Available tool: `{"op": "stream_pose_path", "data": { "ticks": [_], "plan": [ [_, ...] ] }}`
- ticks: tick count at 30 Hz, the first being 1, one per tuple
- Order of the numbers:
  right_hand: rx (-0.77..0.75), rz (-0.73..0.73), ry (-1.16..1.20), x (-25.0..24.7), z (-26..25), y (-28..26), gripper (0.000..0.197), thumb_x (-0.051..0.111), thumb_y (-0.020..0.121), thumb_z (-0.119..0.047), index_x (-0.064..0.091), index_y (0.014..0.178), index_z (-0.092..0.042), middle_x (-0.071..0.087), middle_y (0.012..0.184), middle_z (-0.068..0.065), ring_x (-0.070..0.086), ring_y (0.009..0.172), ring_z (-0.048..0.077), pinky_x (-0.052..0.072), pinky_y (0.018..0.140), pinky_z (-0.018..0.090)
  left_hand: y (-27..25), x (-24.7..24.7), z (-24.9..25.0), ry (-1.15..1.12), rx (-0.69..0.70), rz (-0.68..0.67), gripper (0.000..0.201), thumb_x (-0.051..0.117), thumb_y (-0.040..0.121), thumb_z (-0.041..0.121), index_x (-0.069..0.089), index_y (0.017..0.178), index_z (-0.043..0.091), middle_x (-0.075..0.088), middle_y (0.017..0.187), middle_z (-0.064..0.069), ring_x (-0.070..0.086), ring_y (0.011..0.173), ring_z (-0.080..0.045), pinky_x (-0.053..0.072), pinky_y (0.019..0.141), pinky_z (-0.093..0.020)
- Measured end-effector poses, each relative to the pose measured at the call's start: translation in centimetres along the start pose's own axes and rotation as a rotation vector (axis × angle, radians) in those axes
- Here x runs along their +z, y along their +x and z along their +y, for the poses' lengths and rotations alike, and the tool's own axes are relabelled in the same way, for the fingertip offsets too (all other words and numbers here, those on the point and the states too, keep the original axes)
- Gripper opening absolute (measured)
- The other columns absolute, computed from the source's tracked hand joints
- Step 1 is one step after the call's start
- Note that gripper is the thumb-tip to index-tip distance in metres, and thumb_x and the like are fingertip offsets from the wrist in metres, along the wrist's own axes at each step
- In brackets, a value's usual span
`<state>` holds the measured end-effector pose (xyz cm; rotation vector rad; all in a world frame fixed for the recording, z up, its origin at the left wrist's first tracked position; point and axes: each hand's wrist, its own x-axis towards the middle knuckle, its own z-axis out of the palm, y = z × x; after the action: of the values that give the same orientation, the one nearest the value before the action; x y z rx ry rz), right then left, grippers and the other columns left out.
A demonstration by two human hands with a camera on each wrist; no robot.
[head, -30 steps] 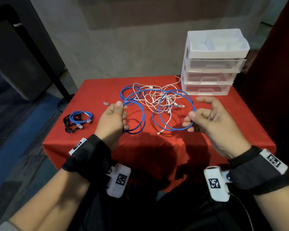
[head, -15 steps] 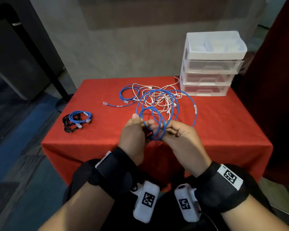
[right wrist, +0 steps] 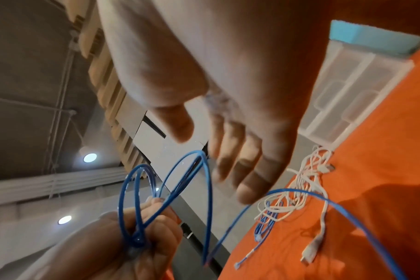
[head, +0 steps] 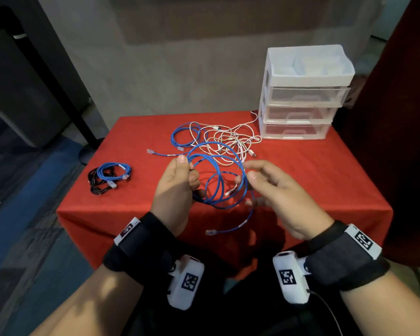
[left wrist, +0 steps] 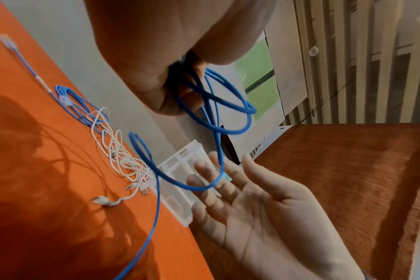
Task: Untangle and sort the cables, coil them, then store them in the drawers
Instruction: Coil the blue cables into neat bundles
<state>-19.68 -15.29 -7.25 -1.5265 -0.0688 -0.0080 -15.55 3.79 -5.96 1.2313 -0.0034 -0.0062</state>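
Note:
My left hand (head: 177, 187) grips a blue network cable (head: 211, 143) gathered into a few loose loops above the red table (head: 313, 178). Its free end hangs down to a clear plug (head: 211, 232) near the front edge. My right hand (head: 277, 192) hovers just right of the loops, palm turned in and fingers spread. In the left wrist view one loop of the blue cable (left wrist: 197, 187) crosses my right hand's fingers (left wrist: 228, 181), which hold nothing. A second blue cable (head: 182, 137) and a tangle of white cables (head: 230, 144) lie behind.
A white drawer unit (head: 301, 98) with three shut clear drawers and an open top tray stands at the back right corner. A coiled blue cable and a black one (head: 109, 174) lie together at the table's left edge. Floor drops away on the left.
My hands went from stretching the cable apart to meeting at the loops. Now my right hand has let go and drawn off to the right, and the cable's end hangs free.

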Motion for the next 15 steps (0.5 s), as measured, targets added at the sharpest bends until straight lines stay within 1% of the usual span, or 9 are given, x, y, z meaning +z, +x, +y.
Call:
{"op": "stream_pose_path", "data": {
  "ticks": [2, 4, 5, 7, 8, 9, 11, 13, 15],
  "plan": [
    [-0.012, -0.062, -0.087, 0.2, 0.0, 0.0, 0.020, 0.051, 0.106, -0.016, 0.067, 0.114, -0.007, 0.069, 0.079, 0.004, 0.058, 0.073, 0.009, 0.044, 0.067, 0.020, 0.1, 0.0, 0.2, 0.000, -0.008, -0.034, 0.031, 0.034, 0.110, 0.033, 0.045, 0.084, 0.020, 0.035, 0.061, 0.006, 0.030, 0.051, -0.007, 0.040, 0.049, -0.020],
    [-0.014, -0.048, -0.126, -0.1, -0.3, 0.2, 0.020, 0.053, 0.105, -0.017, 0.070, 0.107, -0.007, 0.065, 0.068, 0.001, 0.053, 0.064, 0.014, 0.041, 0.061, 0.023, 0.4, -0.4, 0.6, -0.002, -0.003, -0.046, 0.030, 0.035, 0.110, 0.031, 0.046, 0.085, 0.018, 0.043, 0.062, 0.004, 0.037, 0.052, -0.007, 0.045, 0.051, -0.022],
    [-0.019, -0.036, -0.153, -0.4, -0.4, 0.3, 0.020, 0.055, 0.104, -0.018, 0.072, 0.105, -0.008, 0.063, 0.065, 0.002, 0.050, 0.063, 0.018, 0.040, 0.059, 0.026, 0.6, -0.8, 0.8, 0.019, 0.002, -0.042, 0.030, 0.035, 0.110, 0.030, 0.047, 0.085, 0.017, 0.051, 0.064, 0.003, 0.046, 0.053, -0.008, 0.050, 0.052, -0.024],
    [-0.063, -0.019, -0.274, -1.3, -0.7, 0.6, 0.018, 0.057, 0.103, -0.019, 0.074, 0.103, -0.011, 0.058, 0.064, 0.002, 0.046, 0.062, 0.019, 0.038, 0.058, 0.030, 1.2, -1.8, 1.1, 0.088, -0.004, -0.019, 0.029, 0.036, 0.109, 0.030, 0.049, 0.088, 0.016, 0.068, 0.079, -0.003, 0.066, 0.064, -0.014, 0.059, 0.058, -0.031],
    [-0.091, -0.005, -0.340, -1.8, -0.8, 0.8, 0.017, 0.058, 0.103, -0.018, 0.074, 0.102, -0.014, 0.056, 0.064, 0.001, 0.046, 0.062, 0.018, 0.040, 0.059, 0.031, 1.6, -2.4, 1.2, 0.113, -0.013, 0.001, 0.028, 0.036, 0.109, 0.031, 0.049, 0.089, 0.017, 0.071, 0.086, -0.005, 0.071, 0.070, -0.016, 0.061, 0.060, -0.032],
    [-0.113, 0.021, -0.392, -2.5, -0.9, 1.0, 0.016, 0.058, 0.103, -0.017, 0.074, 0.103, -0.017, 0.055, 0.065, 0.000, 0.047, 0.062, 0.016, 0.043, 0.061, 0.034, 2.2, -3.2, 1.4, 0.123, -0.027, 0.030, 0.028, 0.036, 0.109, 0.032, 0.049, 0.089, 0.017, 0.073, 0.088, -0.005, 0.073, 0.071, -0.017, 0.061, 0.060, -0.032],
    [-0.157, 0.088, -0.447, -4.0, -1.3, 1.1, 0.018, 0.055, 0.104, -0.014, 0.072, 0.104, -0.020, 0.053, 0.064, -0.004, 0.051, 0.060, 0.012, 0.050, 0.063, 0.033, 3.4, -5.0, 1.9, 0.126, -0.054, 0.113, 0.030, 0.035, 0.110, 0.033, 0.048, 0.087, 0.018, 0.071, 0.076, -0.002, 0.068, 0.060, -0.010, 0.057, 0.052, -0.026],
    [-0.180, 0.148, -0.367, -5.7, -1.8, 1.0, 0.022, 0.049, 0.105, -0.006, 0.067, 0.101, -0.018, 0.056, 0.066, -0.003, 0.056, 0.060, 0.011, 0.054, 0.064, 0.026, 4.6, -6.8, 2.2, 0.156, -0.069, 0.205, 0.031, 0.035, 0.110, 0.032, 0.047, 0.084, 0.019, 0.056, 0.064, 0.004, 0.050, 0.045, -0.003, 0.047, 0.044, -0.019],
    [-0.172, 0.174, -0.234, -7.4, -2.1, 0.8, 0.025, 0.044, 0.106, -0.001, 0.062, 0.098, -0.017, 0.060, 0.074, 0.000, 0.058, 0.063, 0.013, 0.053, 0.065, 0.024, 5.3, -8.4, 2.1, 0.157, -0.100, 0.271, 0.032, 0.035, 0.110, 0.032, 0.046, 0.082, 0.021, 0.041, 0.060, 0.007, 0.036, 0.040, -0.002, 0.038, 0.040, -0.016]
  ]
}}
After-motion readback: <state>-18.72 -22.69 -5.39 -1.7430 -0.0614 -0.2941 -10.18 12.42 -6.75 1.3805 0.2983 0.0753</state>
